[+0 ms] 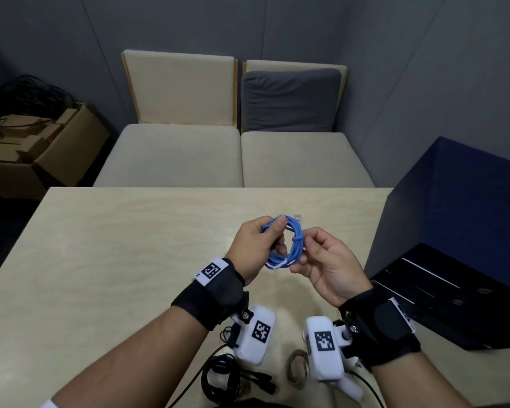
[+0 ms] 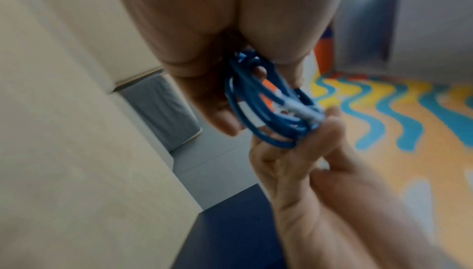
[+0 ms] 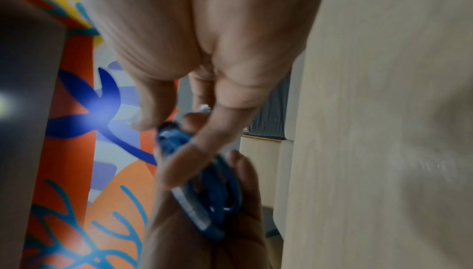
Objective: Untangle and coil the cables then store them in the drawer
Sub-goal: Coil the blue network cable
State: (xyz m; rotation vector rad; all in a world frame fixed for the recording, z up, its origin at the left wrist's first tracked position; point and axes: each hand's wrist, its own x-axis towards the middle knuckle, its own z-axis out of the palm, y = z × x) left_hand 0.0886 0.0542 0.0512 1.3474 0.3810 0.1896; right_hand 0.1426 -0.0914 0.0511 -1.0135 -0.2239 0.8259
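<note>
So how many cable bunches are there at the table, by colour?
blue coil: 1
grey coil: 1
black tangle: 1
Total: 3

A pale wood-grain desk (image 1: 115, 260) fills the middle and lower part of the head view. At bottom centre-left a tangle of black cables (image 1: 227, 375) lies on it, and just to their right a small grey coil (image 1: 298, 369). A dark blue cabinet (image 1: 454, 231) stands at the right edge, possibly on the desk.
</note>
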